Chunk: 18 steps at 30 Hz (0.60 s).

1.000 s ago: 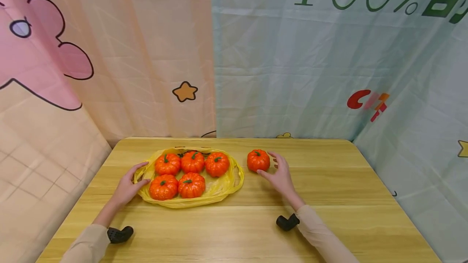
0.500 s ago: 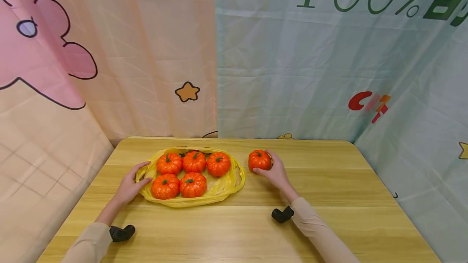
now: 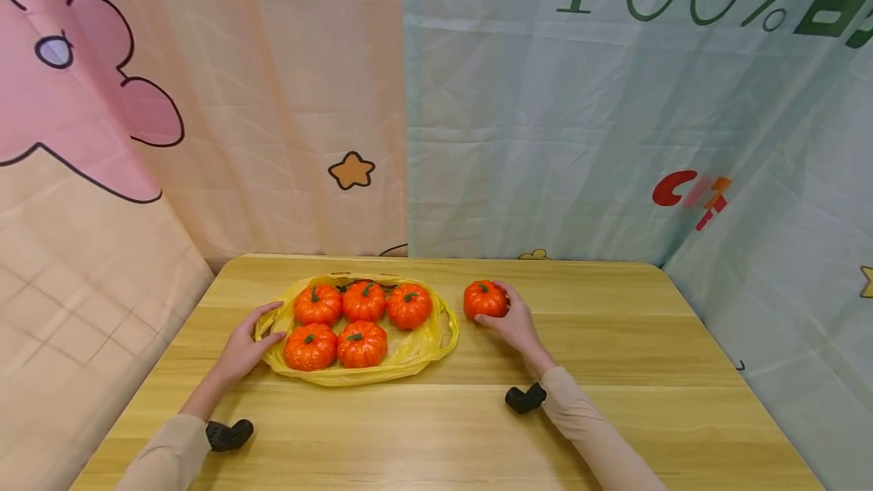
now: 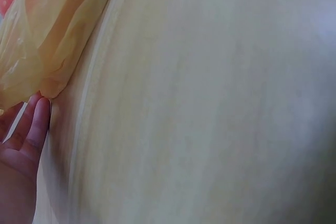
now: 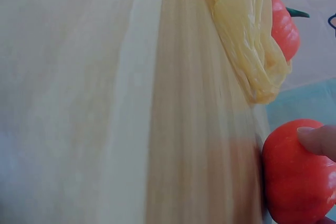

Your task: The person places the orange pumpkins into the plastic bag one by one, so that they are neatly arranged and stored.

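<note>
In the head view a yellow plastic bag (image 3: 416, 358) lies spread open on the table, with several small orange pumpkins (image 3: 362, 345) with green stems inside it. My left hand (image 3: 240, 347) is at the bag's left end, thumb and fingers spread; in the left wrist view its fingertips (image 4: 38, 103) touch the film. To the right of the bag a single pumpkin (image 3: 483, 299) rests on the table. My right hand (image 3: 516, 324) grips this one from its right side, and the right wrist view has the thumb (image 5: 317, 141) pressed on its skin.
The wooden table (image 3: 409, 438) runs to a rounded back edge. Behind it hang printed curtains (image 3: 518, 135). Black wrist mounts (image 3: 230, 436) sit by both sleeves.
My right hand has moved a little left and its fingers have closed round the lone pumpkin. The left hand keeps its place at the bag. The head view has shifted slightly.
</note>
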### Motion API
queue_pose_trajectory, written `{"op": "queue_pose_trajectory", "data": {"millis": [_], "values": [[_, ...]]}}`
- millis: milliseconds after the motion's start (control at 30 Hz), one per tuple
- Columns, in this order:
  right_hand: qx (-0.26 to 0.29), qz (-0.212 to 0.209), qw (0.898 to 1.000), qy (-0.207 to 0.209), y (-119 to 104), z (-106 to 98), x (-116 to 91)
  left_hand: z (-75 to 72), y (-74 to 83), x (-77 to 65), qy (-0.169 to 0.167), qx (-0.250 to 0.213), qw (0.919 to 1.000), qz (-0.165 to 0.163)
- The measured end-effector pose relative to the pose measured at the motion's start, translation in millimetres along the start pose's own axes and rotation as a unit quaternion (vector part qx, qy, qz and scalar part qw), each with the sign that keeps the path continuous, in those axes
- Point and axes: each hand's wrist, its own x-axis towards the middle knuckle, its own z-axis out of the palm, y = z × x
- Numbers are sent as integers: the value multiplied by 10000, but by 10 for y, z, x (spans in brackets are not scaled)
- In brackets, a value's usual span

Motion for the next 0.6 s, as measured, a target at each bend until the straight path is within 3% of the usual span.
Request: {"op": "queue_pose_trajectory", "data": {"millis": [600], "values": [[194,128,9995,-205,-2,-50,24,16,-32,20,17,71,10000,66]]}}
